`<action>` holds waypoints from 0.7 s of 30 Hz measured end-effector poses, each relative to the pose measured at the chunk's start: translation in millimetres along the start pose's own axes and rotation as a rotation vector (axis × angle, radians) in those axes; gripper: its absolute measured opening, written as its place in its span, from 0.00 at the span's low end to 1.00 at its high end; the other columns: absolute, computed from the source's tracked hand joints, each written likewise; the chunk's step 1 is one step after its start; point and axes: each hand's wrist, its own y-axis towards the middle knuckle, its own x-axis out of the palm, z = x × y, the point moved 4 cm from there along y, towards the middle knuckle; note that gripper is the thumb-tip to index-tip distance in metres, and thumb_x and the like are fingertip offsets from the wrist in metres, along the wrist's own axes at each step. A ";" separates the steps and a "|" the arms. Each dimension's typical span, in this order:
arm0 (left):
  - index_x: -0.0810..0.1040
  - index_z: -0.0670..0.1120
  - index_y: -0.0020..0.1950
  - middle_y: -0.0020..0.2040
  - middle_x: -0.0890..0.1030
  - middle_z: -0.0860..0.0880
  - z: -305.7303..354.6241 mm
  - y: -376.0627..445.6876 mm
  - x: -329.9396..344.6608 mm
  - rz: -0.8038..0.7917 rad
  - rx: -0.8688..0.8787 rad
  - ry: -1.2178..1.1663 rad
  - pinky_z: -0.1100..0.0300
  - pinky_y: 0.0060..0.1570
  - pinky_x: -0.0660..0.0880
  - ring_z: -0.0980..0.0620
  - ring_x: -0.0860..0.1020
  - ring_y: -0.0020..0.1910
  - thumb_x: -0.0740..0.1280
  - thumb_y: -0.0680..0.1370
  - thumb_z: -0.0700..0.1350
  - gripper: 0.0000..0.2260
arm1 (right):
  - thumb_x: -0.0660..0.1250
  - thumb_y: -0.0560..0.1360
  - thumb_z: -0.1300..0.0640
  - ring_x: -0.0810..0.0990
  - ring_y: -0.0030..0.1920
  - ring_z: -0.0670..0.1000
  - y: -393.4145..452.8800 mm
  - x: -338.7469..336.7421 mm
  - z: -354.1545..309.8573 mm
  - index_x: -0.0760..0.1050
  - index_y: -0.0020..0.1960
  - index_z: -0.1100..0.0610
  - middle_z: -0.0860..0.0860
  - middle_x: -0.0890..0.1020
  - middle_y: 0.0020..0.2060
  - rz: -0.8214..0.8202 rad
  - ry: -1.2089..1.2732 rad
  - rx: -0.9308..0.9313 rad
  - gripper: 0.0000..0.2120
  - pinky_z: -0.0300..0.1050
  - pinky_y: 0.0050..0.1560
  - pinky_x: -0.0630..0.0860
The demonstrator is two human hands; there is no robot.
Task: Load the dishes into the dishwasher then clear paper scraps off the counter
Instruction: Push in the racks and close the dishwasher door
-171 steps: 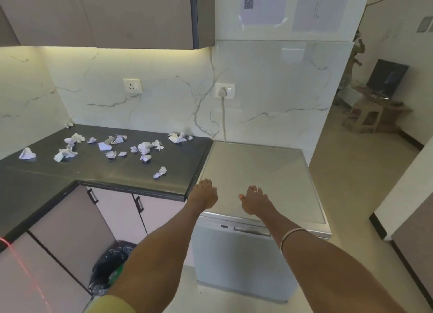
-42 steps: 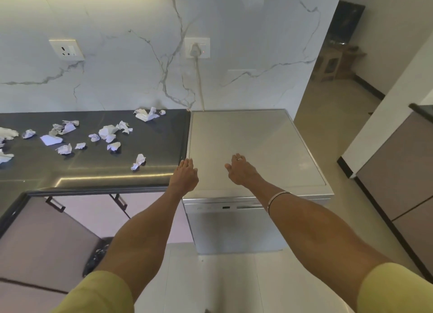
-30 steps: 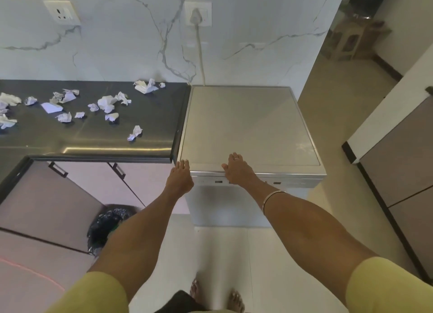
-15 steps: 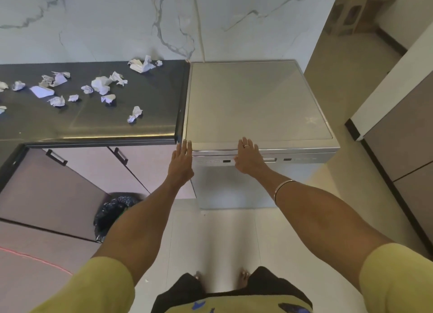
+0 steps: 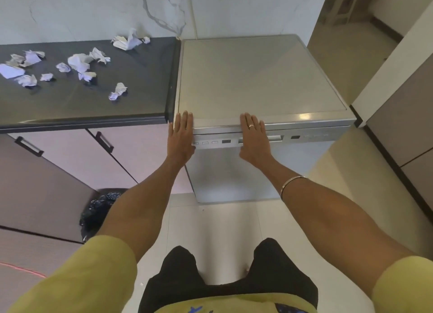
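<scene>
Dishwasher (image 5: 257,78) stands right in front of me, a boxy freestanding unit in brushed silver metal with a flat, matte square top and a thin raised rim. Its door faces me and is closed; a narrow control strip (image 5: 304,137) with small rectangular buttons and a dark display runs left to right along the door's top edge. Its left side sits flush against the counter (image 5: 93,102), a dark, smooth, slightly glossy slab with a rounded front edge.

My left hand (image 5: 180,137) lies flat with straight fingers over the dishwasher's front left corner, fingertips on the top rim, palm across the control strip. My right hand (image 5: 254,139) is laid the same way near the middle of the front edge, fingers straight and close together, a ring on one finger and a thin metal bangle (image 5: 293,184) on the wrist. Neither hand holds anything.

Paper scraps (image 5: 79,62) lie scattered on the counter to the left, white crumpled wads and torn pieces, one larger clump against the veined marble wall (image 5: 93,8). Below the counter are pale matte cabinet doors (image 5: 131,148) with dark bar handles, and a bin lined with a black crinkled bag (image 5: 98,209) stands on the pale tiled floor.
</scene>
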 end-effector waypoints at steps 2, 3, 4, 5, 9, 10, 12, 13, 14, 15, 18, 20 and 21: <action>0.54 0.42 0.80 0.79 0.57 0.42 -1.8 -0.6 1.9 0.072 -0.003 -0.035 0.41 0.75 0.59 0.40 0.54 0.79 0.74 0.73 0.40 0.41 | 0.72 0.68 0.60 0.48 0.79 0.59 -1.0 1.2 -1.8 0.45 0.80 0.61 0.56 0.51 0.79 0.041 0.032 0.012 0.50 0.56 0.78 0.46; 0.55 0.41 0.79 0.79 0.59 0.42 -3.1 -1.4 2.8 0.096 0.000 -0.058 0.42 0.75 0.60 0.40 0.55 0.79 0.74 0.73 0.40 0.40 | 0.71 0.68 0.61 0.48 0.79 0.59 -1.2 2.3 -3.1 0.45 0.80 0.61 0.56 0.52 0.79 0.057 0.041 0.018 0.49 0.56 0.78 0.46; 0.56 0.41 0.79 0.79 0.60 0.41 -4.2 -2.4 2.8 0.113 0.008 -0.078 0.42 0.74 0.61 0.40 0.56 0.78 0.74 0.73 0.40 0.39 | 0.70 0.68 0.61 0.48 0.79 0.59 -1.2 2.9 -4.4 0.46 0.80 0.61 0.56 0.52 0.79 0.070 0.046 0.024 0.48 0.56 0.78 0.46; 0.57 0.41 0.79 0.78 0.61 0.41 -4.9 -2.9 2.3 0.124 0.019 -0.098 0.42 0.74 0.61 0.40 0.56 0.78 0.74 0.73 0.41 0.39 | 0.69 0.68 0.61 0.49 0.79 0.59 -1.0 3.6 -5.2 0.46 0.80 0.61 0.56 0.52 0.79 0.081 0.050 0.030 0.48 0.56 0.78 0.46; 0.59 0.41 0.78 0.78 0.63 0.41 -5.3 -2.7 -1.5 0.148 0.027 -0.149 0.45 0.74 0.63 0.39 0.58 0.78 0.75 0.72 0.44 0.39 | 0.67 0.67 0.64 0.50 0.79 0.59 -0.5 4.8 -5.9 0.48 0.80 0.61 0.56 0.54 0.79 0.130 0.044 0.030 0.46 0.56 0.78 0.47; 0.60 0.41 0.78 0.77 0.63 0.42 -5.3 -2.7 -1.7 0.152 0.017 -0.146 0.45 0.73 0.65 0.39 0.59 0.77 0.75 0.72 0.45 0.39 | 0.66 0.67 0.64 0.51 0.79 0.59 -0.4 5.4 -5.8 0.48 0.80 0.61 0.56 0.54 0.79 0.139 0.044 0.031 0.46 0.56 0.78 0.47; 0.62 0.42 0.77 0.77 0.65 0.42 -5.3 -2.4 -0.6 0.158 0.012 -0.125 0.44 0.72 0.65 0.39 0.60 0.77 0.76 0.71 0.47 0.39 | 0.66 0.67 0.64 0.50 0.79 0.59 -0.2 6.7 -5.5 0.48 0.80 0.60 0.56 0.54 0.79 0.145 0.056 0.036 0.46 0.56 0.78 0.47; 0.62 0.43 0.77 0.76 0.65 0.42 -4.8 -2.2 -0.4 0.158 0.020 -0.102 0.43 0.72 0.65 0.39 0.61 0.77 0.76 0.71 0.48 0.39 | 0.66 0.67 0.64 0.50 0.79 0.59 -0.4 7.1 -5.9 0.48 0.80 0.60 0.56 0.54 0.79 0.143 0.057 0.038 0.46 0.56 0.78 0.47; 0.62 0.43 0.77 0.76 0.65 0.42 -4.0 -2.0 -1.4 0.157 0.028 -0.071 0.41 0.73 0.64 0.39 0.61 0.77 0.76 0.71 0.49 0.39 | 0.66 0.67 0.64 0.49 0.79 0.59 -0.5 6.7 -6.4 0.47 0.80 0.60 0.56 0.54 0.79 0.138 0.053 0.039 0.46 0.56 0.78 0.47; 0.62 0.44 0.77 0.76 0.65 0.42 -3.6 -1.7 -2.8 0.151 0.031 -0.039 0.40 0.73 0.62 0.40 0.61 0.76 0.75 0.72 0.49 0.38 | 0.66 0.67 0.63 0.49 0.79 0.59 -0.5 5.6 -6.6 0.47 0.80 0.60 0.56 0.53 0.79 0.123 0.051 0.037 0.46 0.57 0.78 0.47; 0.60 0.44 0.78 0.77 0.63 0.43 -4.3 -0.1 -7.0 0.082 0.020 0.013 0.40 0.75 0.58 0.40 0.60 0.77 0.76 0.71 0.51 0.41 | 0.68 0.68 0.61 0.48 0.79 0.59 -0.8 -1.3 -5.3 0.45 0.80 0.60 0.56 0.51 0.79 0.043 0.037 0.025 0.48 0.56 0.78 0.46; 0.56 0.44 0.79 0.79 0.60 0.43 -2.4 -1.3 -7.9 0.004 0.014 0.026 0.40 0.76 0.53 0.40 0.56 0.78 0.79 0.67 0.55 0.49 | 0.69 0.69 0.59 0.47 0.79 0.59 -0.2 -7.6 -4.2 0.43 0.80 0.60 0.56 0.49 0.79 -0.010 0.013 0.020 0.49 0.56 0.78 0.46; 0.54 0.44 0.80 0.79 0.58 0.43 -1.1 -2.9 -8.3 -0.036 0.014 0.023 0.41 0.77 0.51 0.40 0.53 0.79 0.80 0.65 0.57 0.52 | 0.70 0.70 0.58 0.46 0.79 0.59 0.6 -10.3 -3.9 0.42 0.80 0.60 0.56 0.48 0.79 -0.042 0.007 0.014 0.49 0.56 0.78 0.46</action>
